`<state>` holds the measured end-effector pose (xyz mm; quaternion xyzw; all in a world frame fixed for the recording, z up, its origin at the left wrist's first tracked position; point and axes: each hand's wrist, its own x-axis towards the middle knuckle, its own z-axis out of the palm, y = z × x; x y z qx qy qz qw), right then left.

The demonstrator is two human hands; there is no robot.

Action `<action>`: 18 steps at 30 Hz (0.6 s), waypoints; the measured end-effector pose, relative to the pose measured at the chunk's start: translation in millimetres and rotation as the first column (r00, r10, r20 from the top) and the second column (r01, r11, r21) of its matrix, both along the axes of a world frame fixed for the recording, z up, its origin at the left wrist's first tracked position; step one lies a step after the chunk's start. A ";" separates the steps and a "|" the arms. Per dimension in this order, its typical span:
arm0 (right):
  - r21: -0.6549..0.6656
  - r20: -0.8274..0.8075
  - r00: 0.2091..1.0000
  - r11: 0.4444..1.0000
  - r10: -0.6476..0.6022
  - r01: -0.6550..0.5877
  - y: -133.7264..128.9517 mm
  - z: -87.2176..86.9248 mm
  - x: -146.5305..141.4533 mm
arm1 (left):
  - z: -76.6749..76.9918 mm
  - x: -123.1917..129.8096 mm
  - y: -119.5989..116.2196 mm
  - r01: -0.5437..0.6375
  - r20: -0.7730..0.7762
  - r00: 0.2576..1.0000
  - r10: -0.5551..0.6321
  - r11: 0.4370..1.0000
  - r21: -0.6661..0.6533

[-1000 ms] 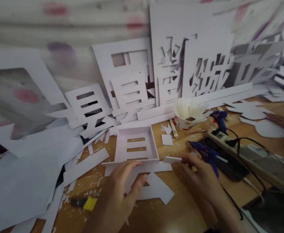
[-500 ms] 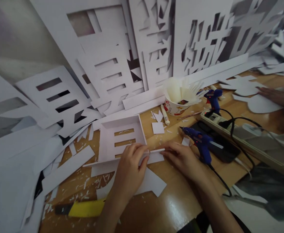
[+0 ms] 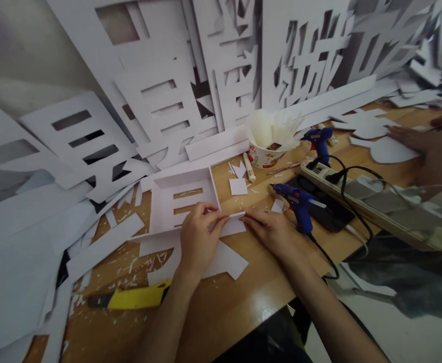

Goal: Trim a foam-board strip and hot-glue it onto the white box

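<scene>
Between my two hands is a small white foam-board strip (image 3: 237, 215). My left hand (image 3: 201, 236) pinches its left end with thumb and forefinger, and my right hand (image 3: 269, 231) pinches the right end. Just behind my left hand stands a white foam-board piece (image 3: 160, 201) with raised side walls and rectangular slots; its near right corner is hidden by that hand. Flat white offcuts (image 3: 228, 259) lie under and in front of my hands. A blue glue gun (image 3: 298, 204) rests on the table to the right of my right hand.
A yellow utility knife (image 3: 137, 297) lies at front left among white scraps. A paper bowl (image 3: 266, 154) of glue sticks, a second glue gun (image 3: 319, 141), a phone (image 3: 328, 214) and a power strip (image 3: 375, 209) stand right. Cut-out panels (image 3: 168, 65) lean behind. Another person's hand (image 3: 413, 138) touches white pieces.
Both hands have drawn closer together at the strip, and the left fingers now pinch its end. The view has shifted slightly, so the table things appear further left and higher.
</scene>
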<state>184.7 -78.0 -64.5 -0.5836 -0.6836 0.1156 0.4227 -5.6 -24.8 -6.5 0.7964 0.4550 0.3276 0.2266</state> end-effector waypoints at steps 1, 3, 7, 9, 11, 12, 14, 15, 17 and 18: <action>-0.005 0.009 1.000 1.000 -0.004 0.004 -0.7 0.1 0.0 | 0.3 -0.1 0.3 -0.004 0.002 1.000 0.004 1.000 -0.008; -0.021 0.028 1.000 1.000 -0.014 0.015 -1.9 0.1 -0.2 | 1.1 -0.4 0.5 -0.012 0.006 1.000 0.012 1.000 -0.018; -0.054 0.061 0.998 0.998 -0.027 0.031 -2.9 -1.0 -0.8 | 2.0 -0.5 0.1 -0.009 0.009 1.000 0.009 1.000 -0.020; -0.068 0.076 0.997 0.997 -0.028 0.033 -2.8 -1.8 -1.1 | 1.9 -0.3 -0.3 -0.007 0.003 1.000 0.007 1.000 -0.016; -0.083 0.092 0.996 0.996 -0.022 0.030 -2.5 -2.4 -1.0 | 1.6 -0.1 -0.9 -0.012 -0.006 1.000 0.012 1.000 -0.009; -0.090 0.098 0.995 0.996 -0.017 0.026 -2.4 -2.5 -0.9 | 1.4 0.0 -1.2 -0.017 -0.011 1.000 0.016 1.000 -0.006; -0.099 0.106 0.994 0.995 -0.011 0.022 -2.3 -2.8 -0.7 | 1.3 0.0 -2.0 -0.025 -0.019 0.999 0.025 1.000 0.003; -0.101 0.108 0.994 0.995 -0.014 0.025 -2.3 -2.8 -0.8 | 1.2 0.0 -2.5 -0.029 -0.022 0.999 0.029 1.000 0.008; -0.100 0.112 0.993 0.994 -0.029 0.040 -2.4 -2.5 -1.1 | 1.0 0.1 -3.3 -0.033 -0.025 0.999 0.034 0.999 0.020; -0.100 0.114 0.993 0.994 -0.037 0.049 -2.5 -2.2 -1.4 | 0.8 0.1 -3.6 -0.034 -0.025 0.999 0.035 0.999 0.027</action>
